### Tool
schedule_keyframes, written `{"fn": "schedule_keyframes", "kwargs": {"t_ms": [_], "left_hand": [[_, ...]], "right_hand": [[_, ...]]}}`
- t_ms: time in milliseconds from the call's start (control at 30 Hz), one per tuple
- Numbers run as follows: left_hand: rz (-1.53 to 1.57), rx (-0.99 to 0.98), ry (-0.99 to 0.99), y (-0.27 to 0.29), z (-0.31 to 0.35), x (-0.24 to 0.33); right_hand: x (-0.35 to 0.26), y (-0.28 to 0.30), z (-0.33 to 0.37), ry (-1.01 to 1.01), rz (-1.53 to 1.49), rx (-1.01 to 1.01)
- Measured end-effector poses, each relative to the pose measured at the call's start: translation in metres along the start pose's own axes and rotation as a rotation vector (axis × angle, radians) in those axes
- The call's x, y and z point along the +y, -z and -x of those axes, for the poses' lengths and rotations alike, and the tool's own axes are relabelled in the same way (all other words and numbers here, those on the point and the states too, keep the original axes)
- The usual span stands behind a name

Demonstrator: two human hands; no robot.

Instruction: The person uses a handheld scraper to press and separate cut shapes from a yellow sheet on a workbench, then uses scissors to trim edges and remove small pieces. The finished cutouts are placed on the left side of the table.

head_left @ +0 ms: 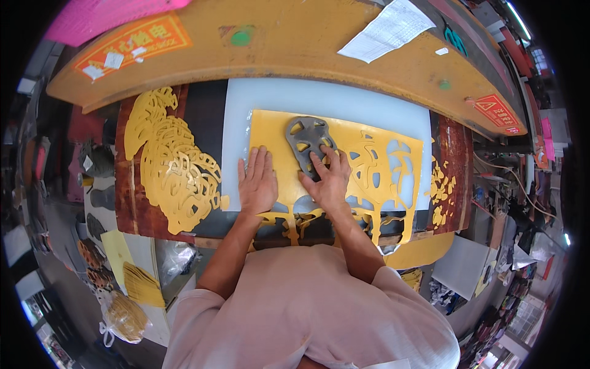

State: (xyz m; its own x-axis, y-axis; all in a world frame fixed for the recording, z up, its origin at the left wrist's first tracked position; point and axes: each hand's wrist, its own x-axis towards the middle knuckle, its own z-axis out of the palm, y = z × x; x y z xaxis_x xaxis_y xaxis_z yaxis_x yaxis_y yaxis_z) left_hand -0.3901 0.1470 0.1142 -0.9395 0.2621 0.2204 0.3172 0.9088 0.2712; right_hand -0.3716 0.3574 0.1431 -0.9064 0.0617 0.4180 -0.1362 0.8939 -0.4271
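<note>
A yellow sheet (276, 132) lies on a pale cutting board (236, 117). Several shapes are cut out of its right side and front edge. On the sheet rests a dark, sole-shaped cutting die (297, 138) with openings through which yellow shows. My right hand (332, 181) grips the near end of the die, thumb on its left and fingers over its right side; the palm hides part of that end. To the left of the die, my left hand (258, 184) lies flat on the sheet with its fingers stretched out, holding nothing.
Beyond the board an orange-brown machine beam (276, 55) spans the width, with a paper sheet (387, 31) on it. Yellow cut pieces (178, 166) are heaped at the left; small yellow scraps (439, 190) lie at the right. A bag of yellow pieces (126, 317) sits lower left.
</note>
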Motion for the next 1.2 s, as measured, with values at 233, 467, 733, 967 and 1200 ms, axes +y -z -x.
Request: {"fn": "schedule_keyframes", "kwargs": {"t_ms": [233, 467, 733, 967, 1200], "left_hand": [[-0.056, 0.014, -0.029, -0.004, -0.002, 0.0], [-0.056, 0.041, -0.088, -0.012, 0.001, -0.007], [-0.038, 0.029, -0.103, -0.016, 0.001, -0.011], [-0.041, 0.061, -0.11, -0.014, 0.001, -0.01], [-0.05, 0.066, -0.101, -0.011, 0.001, -0.007]], "right_hand": [[-0.004, -0.002, -0.001, -0.063, 0.004, 0.002], [0.054, 0.056, 0.006, -0.305, -0.496, 0.162], [0.04, 0.065, 0.019, -0.142, -0.18, -0.067], [0.012, 0.015, -0.008, -0.05, 0.003, -0.032], [0.033, 0.027, 0.0, 0.006, 0.012, -0.014]]}}
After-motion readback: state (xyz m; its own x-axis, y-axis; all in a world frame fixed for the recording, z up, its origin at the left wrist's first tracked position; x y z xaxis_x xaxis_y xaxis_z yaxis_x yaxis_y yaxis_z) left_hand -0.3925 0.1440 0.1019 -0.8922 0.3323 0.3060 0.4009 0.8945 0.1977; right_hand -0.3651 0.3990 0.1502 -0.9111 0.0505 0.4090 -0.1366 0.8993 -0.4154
